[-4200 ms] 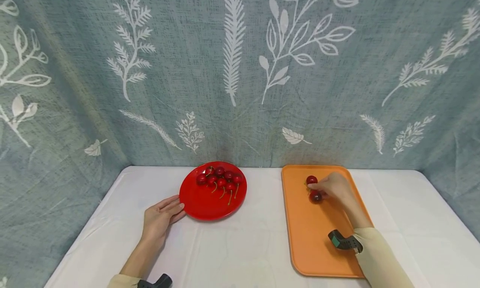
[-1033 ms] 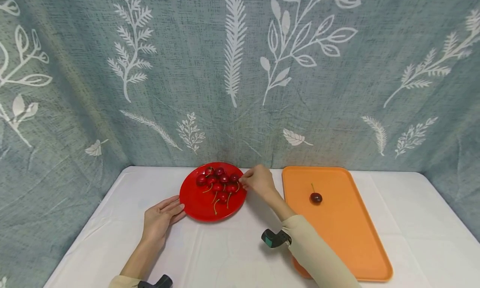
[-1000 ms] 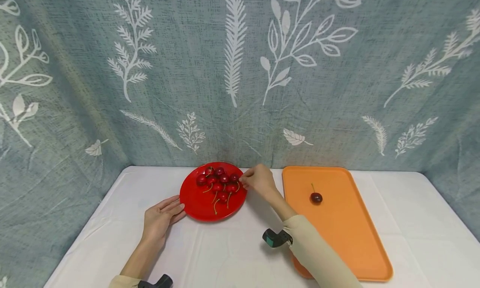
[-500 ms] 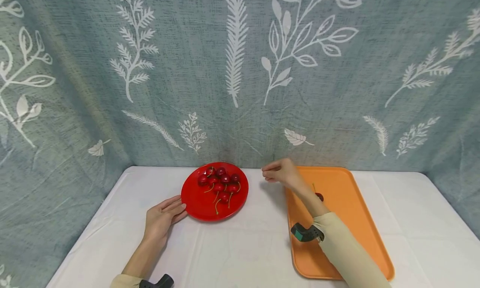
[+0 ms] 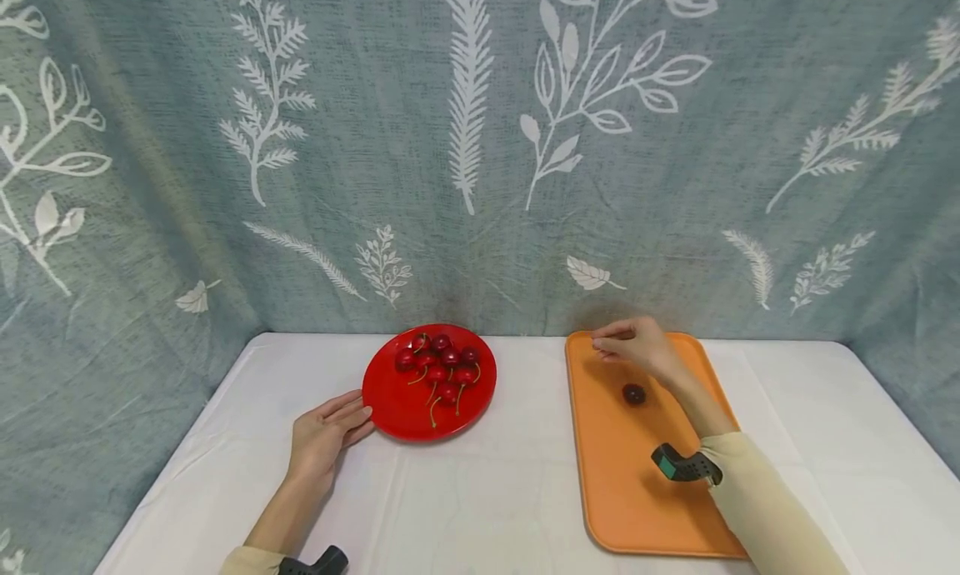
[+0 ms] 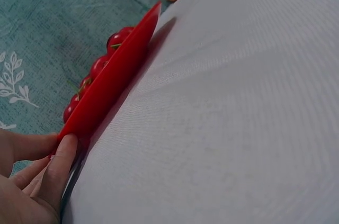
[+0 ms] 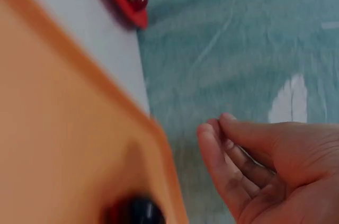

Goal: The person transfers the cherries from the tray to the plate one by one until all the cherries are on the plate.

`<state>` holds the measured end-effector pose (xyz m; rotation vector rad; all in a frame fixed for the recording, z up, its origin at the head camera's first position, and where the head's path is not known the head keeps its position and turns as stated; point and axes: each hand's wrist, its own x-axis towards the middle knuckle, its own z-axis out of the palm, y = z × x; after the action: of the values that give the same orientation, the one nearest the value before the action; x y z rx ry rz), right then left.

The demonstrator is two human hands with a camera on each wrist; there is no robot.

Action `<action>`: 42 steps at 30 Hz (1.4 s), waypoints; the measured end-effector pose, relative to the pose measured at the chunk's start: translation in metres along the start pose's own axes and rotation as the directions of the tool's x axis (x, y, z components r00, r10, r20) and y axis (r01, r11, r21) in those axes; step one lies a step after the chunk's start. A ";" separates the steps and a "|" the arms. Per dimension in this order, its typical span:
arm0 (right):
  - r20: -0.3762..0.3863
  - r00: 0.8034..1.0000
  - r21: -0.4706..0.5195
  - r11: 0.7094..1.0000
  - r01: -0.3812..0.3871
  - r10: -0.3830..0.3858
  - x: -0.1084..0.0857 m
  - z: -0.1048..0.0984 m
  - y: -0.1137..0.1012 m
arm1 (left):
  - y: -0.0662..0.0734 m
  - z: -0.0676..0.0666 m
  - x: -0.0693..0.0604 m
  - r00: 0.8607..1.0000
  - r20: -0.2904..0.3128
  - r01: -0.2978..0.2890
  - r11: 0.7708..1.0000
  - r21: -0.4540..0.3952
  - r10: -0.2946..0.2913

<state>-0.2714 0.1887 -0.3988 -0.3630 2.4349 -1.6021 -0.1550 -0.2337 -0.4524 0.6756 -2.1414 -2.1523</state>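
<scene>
On the white table to the left lies a red plate point(image 5: 408, 417) with several cherries point(image 5: 447, 357), some with green stems. My left hand point(image 5: 324, 433) is at the plate's left rim; in the left wrist view its thumb and fingers point(image 6: 64, 152) pinch that rim. One dark cherry point(image 5: 633, 394) lies on the orange tray point(image 5: 637, 492) to the right. Above the tray's far part hovers my right hand point(image 5: 637, 346), apart from the cherry. In the right wrist view its thumb and fingertips come close together, loosely bent, with nothing visible between them.
A blue-green curtain point(image 5: 495, 258) with white leaf prints hangs right behind the table's far edge. Bare white cloth point(image 5: 525, 442) lies between plate and tray. Each wrist wears a black band, such as the right wrist camera point(image 5: 684, 465).
My right hand carried a cherry from the tray to the plate, released it there, and has moved back right over the tray. My left hand stays at the plate's rim.
</scene>
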 end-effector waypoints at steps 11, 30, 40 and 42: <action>0.043 0.988 -0.368 0.917 0.154 -0.149 -0.024 -0.033 0.030 | -0.001 0.001 -0.001 1.000 0.002 -0.008 1.000 -0.002 0.008; 0.196 0.942 -0.579 0.742 0.336 -0.273 -0.030 -0.028 0.042 | -0.002 0.000 0.001 1.000 0.001 -0.017 1.000 -0.013 0.017; 0.092 0.970 -0.675 0.701 0.228 -0.226 -0.037 -0.026 0.040 | -0.003 0.000 0.002 1.000 0.001 -0.023 1.000 -0.002 0.023; 0.058 0.970 -0.666 0.715 0.212 -0.234 -0.038 -0.025 0.040 | -0.004 0.000 0.002 1.000 0.001 -0.022 1.000 -0.005 0.022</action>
<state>-0.2465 0.2373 -0.4248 -0.7720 3.0205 -0.7081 -0.1555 -0.2345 -0.4566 0.6481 -2.1334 -2.1463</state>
